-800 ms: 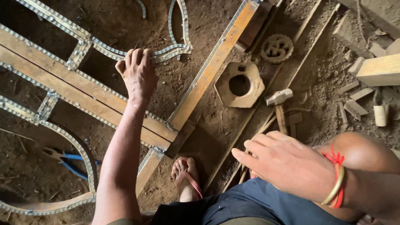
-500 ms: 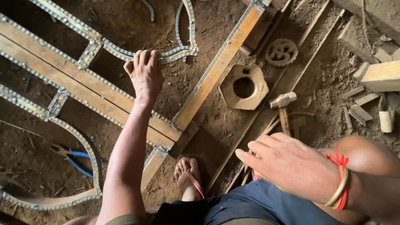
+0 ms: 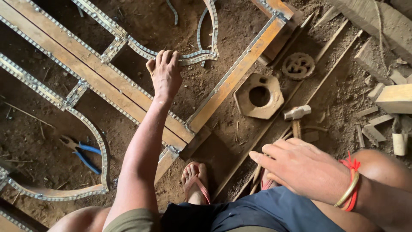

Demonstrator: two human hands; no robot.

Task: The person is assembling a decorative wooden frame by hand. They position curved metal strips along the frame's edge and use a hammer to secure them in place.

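My left hand (image 3: 165, 74) reaches forward with its fingers resting on a curved metal strip (image 3: 195, 56) studded with small rivets, part of a wooden frame (image 3: 98, 83) edged in the same strip that lies on the dirt floor. My right hand (image 3: 302, 167) hovers near my right knee, fingers loosely together and holding nothing, just above the wooden handle of a hammer (image 3: 296, 115). A red thread and a gold bangle (image 3: 348, 189) circle that wrist. My foot in a red sandal (image 3: 195, 180) stands between the two hands.
Blue-handled pliers (image 3: 81, 150) lie on the dirt at left. An octagonal wooden piece with a round hole (image 3: 258, 96) and a carved round ornament (image 3: 298, 65) sit right of the frame. Wood offcuts (image 3: 395, 99) and long slats (image 3: 300, 86) lie at right.
The view has shifted slightly, so the frame and both hands sit a little lower and to the right. My left hand stays on the curved strip; the right hand has barely moved.
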